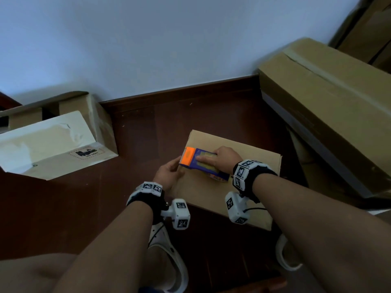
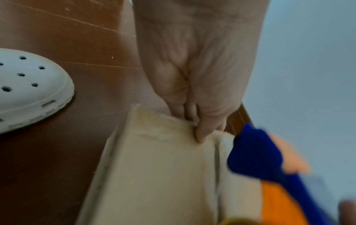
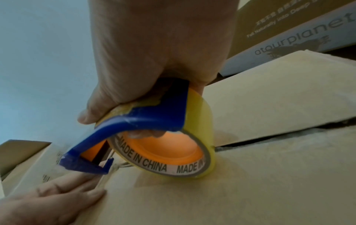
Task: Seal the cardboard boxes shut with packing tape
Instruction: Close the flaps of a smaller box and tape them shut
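Box: the small cardboard box [image 1: 228, 178] sits on the dark wood floor [image 1: 84, 208] just in front of your feet, centre of the scene, its top flaps closed but with a dark gap still showing along the seam [image 3: 285, 134].
Tape: the blue and orange tape dispenser [image 1: 200, 162] rests on the box top at its far-left end, the yellowish roll [image 3: 165, 150] touching the cardboard right by the seam.
Right hand: your right hand [image 1: 225, 160] is wrapped over the dispenser from above, fingers curled round its frame.
Left hand: your left hand [image 1: 169, 173] lies against the box's left edge, thumb [image 2: 202, 134] pressed down on the top face and fingers flat on the side (it seems to be pinning the tape's free end, though the clear film is too faint to confirm).
Risk: if you lift that thumb before you pull, the tape end could peel away with the roll; if the pull drifts off the seam, the gap would stay open and the flaps unsealed.
Around: an open box with a pale flap [image 1: 48, 144] lies to the left, a large taped carton [image 1: 330, 106] to the right, both against the white wall [image 1: 148, 39]; white clogs [image 1: 167, 261] are on your feet.
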`<state>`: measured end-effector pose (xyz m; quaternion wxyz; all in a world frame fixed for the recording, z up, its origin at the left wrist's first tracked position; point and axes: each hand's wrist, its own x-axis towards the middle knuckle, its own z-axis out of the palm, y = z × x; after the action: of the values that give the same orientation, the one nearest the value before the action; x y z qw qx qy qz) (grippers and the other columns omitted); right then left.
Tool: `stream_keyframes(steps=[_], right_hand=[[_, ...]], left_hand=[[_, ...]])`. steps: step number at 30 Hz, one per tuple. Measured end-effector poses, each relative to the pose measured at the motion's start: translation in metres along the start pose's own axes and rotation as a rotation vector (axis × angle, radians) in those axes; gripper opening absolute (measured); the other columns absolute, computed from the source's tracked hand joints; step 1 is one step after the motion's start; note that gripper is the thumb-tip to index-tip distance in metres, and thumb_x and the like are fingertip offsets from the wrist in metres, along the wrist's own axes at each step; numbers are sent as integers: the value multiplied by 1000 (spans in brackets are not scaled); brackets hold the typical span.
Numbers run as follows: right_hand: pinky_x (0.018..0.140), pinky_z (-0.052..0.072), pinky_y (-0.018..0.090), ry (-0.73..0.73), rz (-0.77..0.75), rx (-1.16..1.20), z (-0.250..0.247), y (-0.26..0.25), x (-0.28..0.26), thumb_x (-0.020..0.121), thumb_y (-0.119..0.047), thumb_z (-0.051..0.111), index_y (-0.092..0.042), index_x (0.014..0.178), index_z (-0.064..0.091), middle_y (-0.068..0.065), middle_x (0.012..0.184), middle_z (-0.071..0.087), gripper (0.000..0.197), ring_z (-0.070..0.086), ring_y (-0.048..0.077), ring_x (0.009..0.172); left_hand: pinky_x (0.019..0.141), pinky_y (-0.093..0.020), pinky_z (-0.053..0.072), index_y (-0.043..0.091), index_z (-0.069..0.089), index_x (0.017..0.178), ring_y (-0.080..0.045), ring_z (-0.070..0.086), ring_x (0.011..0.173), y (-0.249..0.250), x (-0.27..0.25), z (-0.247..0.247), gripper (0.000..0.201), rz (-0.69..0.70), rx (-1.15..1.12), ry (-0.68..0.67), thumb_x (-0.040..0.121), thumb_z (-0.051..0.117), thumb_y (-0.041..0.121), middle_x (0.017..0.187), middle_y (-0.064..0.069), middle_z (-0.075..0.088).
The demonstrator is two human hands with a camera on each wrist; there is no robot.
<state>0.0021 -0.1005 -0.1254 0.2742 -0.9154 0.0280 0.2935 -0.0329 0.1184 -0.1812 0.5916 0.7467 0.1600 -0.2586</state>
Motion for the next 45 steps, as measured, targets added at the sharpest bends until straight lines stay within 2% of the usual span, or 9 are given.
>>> stream_keyframes(steps=[4, 10, 15, 19, 23, 26, 37, 43, 45], right_hand=[[69, 52, 35, -22, 21, 31, -2, 4, -1, 68, -85, 50, -11, 90, 70, 8, 85, 70, 80, 66, 23, 77], [75, 55, 38, -39, 20, 83, -3, 5, -9, 70, -83, 51, -12, 91, 71, 7, 84, 71, 77, 68, 22, 76], [77, 56, 38, -39, 16, 126, -3, 8, -13, 70, -82, 52, -16, 93, 71, 4, 85, 71, 72, 67, 20, 77], [76, 55, 38, -38, -4, 129, -3, 8, -15, 73, -79, 52, -15, 91, 71, 5, 84, 71, 69, 68, 20, 77], [79, 56, 39, -49, -8, 110, -4, 8, -15, 73, -81, 50, -16, 93, 72, 5, 85, 71, 72, 68, 21, 78], [79, 56, 40, -49, 11, 39, -4, 5, -13, 69, -85, 47, -16, 94, 70, 5, 86, 71, 77, 67, 21, 78], [66, 47, 32, -104, 19, -233, -11, -15, -11, 73, -84, 44, -10, 90, 67, 5, 76, 64, 79, 61, 22, 73], [64, 44, 32, -118, 38, -220, -14, -14, -9, 73, -84, 43, -12, 81, 60, 7, 75, 60, 75, 58, 23, 69], [65, 43, 32, -117, 48, -209, -19, -13, -8, 74, -82, 44, -11, 80, 60, 8, 76, 60, 74, 57, 23, 70]], left_hand=[[80, -30, 55, 6, 58, 124, -21, 67, 94, 26, -3, 0, 29, -79, -437, 197, 96, 52, 1, 111, -15, 66], [88, -27, 52, -6, 59, 120, -25, 64, 104, 46, 5, 5, 36, -107, -354, 93, 102, 46, 22, 115, -18, 66], [81, -28, 51, 7, 67, 97, -16, 66, 81, 53, 0, 5, 26, -232, -341, 3, 102, 48, 25, 83, -4, 73], [84, -28, 51, -1, 63, 117, -17, 65, 84, 50, -1, 6, 30, -224, -361, -4, 97, 57, 21, 105, -14, 69], [75, -33, 57, -4, 64, 113, -21, 68, 78, 55, -4, 7, 25, -182, -359, -6, 93, 61, 10, 95, -18, 70], [83, -46, 55, -3, 67, 105, -30, 66, 82, 52, -2, 9, 20, -132, -305, 53, 92, 63, 12, 95, -23, 69], [91, -45, 54, 13, 69, 78, -21, 64, 81, 45, 12, -5, 15, 43, -4, 171, 92, 64, 17, 83, -10, 71], [89, -41, 53, 23, 68, 70, -22, 66, 83, 41, 22, -44, 18, 36, 80, 399, 87, 67, 28, 78, 0, 71], [87, -37, 51, 23, 67, 68, -17, 63, 77, 43, 24, -48, 20, 43, 93, 353, 88, 67, 27, 76, 1, 70]])
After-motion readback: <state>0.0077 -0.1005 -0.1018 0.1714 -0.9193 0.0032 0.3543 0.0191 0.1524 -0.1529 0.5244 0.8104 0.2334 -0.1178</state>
